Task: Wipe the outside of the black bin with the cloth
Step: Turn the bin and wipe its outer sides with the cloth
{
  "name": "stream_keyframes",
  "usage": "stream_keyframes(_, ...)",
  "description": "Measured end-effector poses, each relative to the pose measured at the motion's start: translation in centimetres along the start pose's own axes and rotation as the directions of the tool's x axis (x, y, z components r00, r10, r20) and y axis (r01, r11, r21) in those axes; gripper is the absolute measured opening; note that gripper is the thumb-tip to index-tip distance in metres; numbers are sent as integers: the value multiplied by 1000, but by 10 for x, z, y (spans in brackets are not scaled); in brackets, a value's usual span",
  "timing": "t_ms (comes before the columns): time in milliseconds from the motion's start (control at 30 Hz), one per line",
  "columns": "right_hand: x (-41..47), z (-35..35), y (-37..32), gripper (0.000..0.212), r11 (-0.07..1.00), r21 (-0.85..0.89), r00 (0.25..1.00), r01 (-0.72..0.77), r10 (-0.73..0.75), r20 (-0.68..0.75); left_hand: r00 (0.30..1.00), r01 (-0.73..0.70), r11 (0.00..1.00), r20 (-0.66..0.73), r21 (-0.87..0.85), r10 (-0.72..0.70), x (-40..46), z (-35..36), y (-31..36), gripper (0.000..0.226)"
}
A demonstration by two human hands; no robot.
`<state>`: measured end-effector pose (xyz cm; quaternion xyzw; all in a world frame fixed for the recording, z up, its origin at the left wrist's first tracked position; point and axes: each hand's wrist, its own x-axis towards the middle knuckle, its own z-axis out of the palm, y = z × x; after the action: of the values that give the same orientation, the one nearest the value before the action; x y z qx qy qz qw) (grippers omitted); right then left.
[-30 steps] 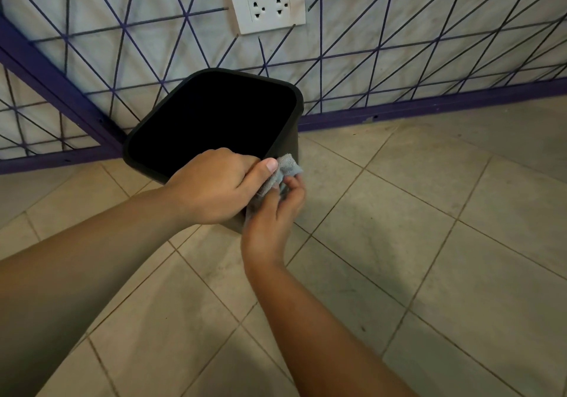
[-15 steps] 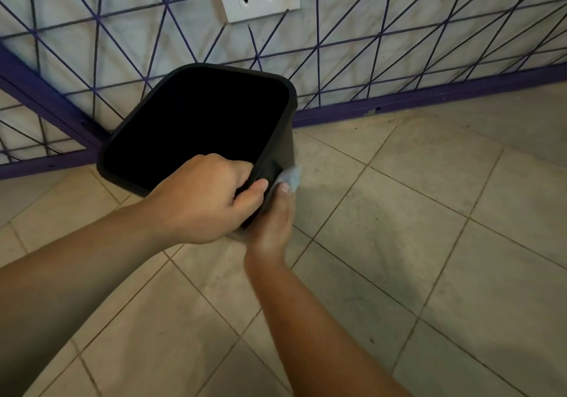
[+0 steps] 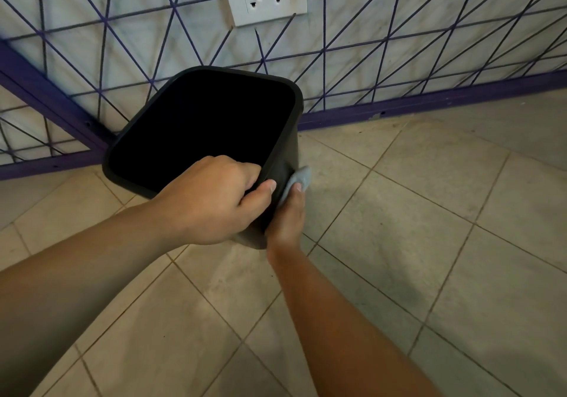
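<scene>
Head view: one moment, wiping under way.
Black bin (image 3: 283, 163): tilted by the wall on the tiled floor (image 3: 399, 243); seems light, stiff, smooth plastic, liable to slide.
Left hand (image 3: 211, 203): clamped over the near rim, the best hold.
Cloth (image 3: 296, 180): soft, grey, bunched against the bin's right outer side.
Right hand (image 3: 287, 220): closed on the cloth, pressing it to the wall.

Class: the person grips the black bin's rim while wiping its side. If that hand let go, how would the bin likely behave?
The black bin is tilted and looks empty, so it would probably drop back or tip. One left hand holds it, suggesting it is light. The cloth under the right hand could push it sliding across the smooth floor tiles.
</scene>
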<state>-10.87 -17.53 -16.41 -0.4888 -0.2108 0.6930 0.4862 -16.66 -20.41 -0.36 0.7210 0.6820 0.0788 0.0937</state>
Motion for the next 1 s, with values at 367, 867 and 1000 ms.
stream_keyframes(367,1,-4,-4,92,996,-70,998,50,-48,38,1000,7,1000,21,0,-7,0,-1,0,43)
stream_keyframes(867,49,11,-36,101,998,-69,995,-4,10,99,999,-41,999,32,-11,41,0,0,-4,42)
stream_keyframes(1000,43,-2,-16,96,993,-105,995,-61,68,70,999,-36,999,20,-6,36,1,0,-5,44)
